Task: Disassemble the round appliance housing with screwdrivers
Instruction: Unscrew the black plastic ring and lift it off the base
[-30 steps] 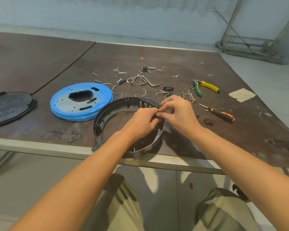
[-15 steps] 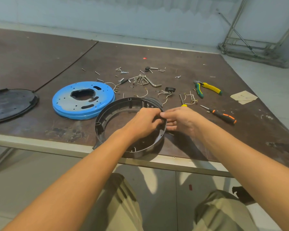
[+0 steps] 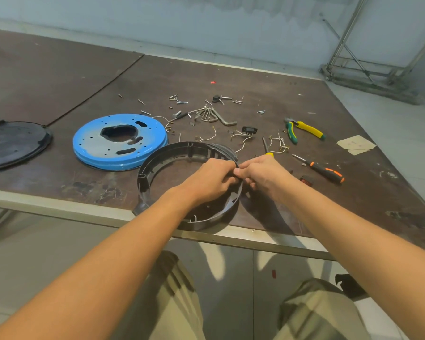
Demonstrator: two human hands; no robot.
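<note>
While the dark housing ring [image 3: 144, 182] is lying mid-frame near the front edge of the worktop [image 3: 59, 187], we are pinching its right rim, the left hand [image 3: 211, 179] and right hand [image 3: 263, 171] each closing its grip there; the orange screwdriver [image 3: 324, 171] is lying further right.

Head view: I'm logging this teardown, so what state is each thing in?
Ring housing: open-centred, flat near the table edge, gripped at its right rim.
Left hand: curled over that rim.
Right hand: pinching the same spot.
Blue plate: detached, lying flat.
Black lid: detached, lying flat.
Orange screwdriver: lying unheld.
Pliers: lying unheld.
Screws: loose, scattered.
</note>
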